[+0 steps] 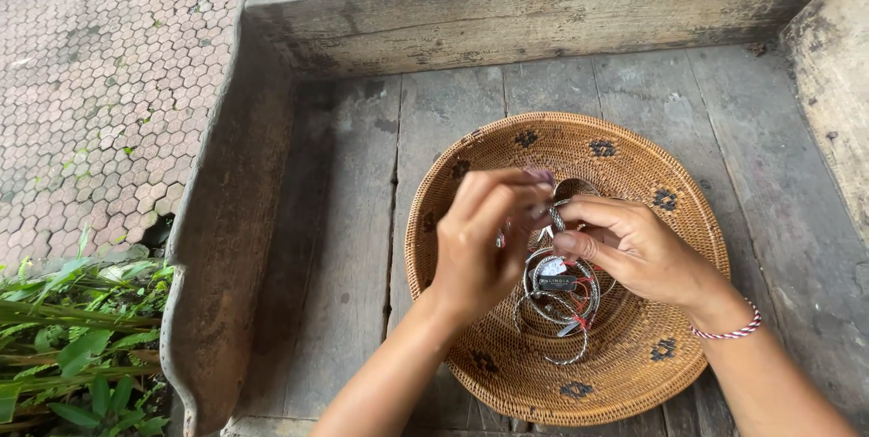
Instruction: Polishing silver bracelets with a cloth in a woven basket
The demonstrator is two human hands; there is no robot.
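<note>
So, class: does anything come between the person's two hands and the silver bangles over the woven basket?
Nothing visible does. The left hand and right hand both already touch the silver bangles, pinching them above the woven basket.

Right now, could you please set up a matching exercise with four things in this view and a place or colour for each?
Things:
1. woven basket
2. silver bangles
3. green plants
4. red-and-white string bracelet

Places or colours:
A. on the right wrist
B. lower left, outside the wooden tray
C. lying in the bottom of the basket
D. tan with dark flower marks, resting on the grey planks

Pairs: 1-D, 2-C, 3-B, 4-A.

The left hand and right hand meet over the basket, pinching a small silver piece between them.
</note>
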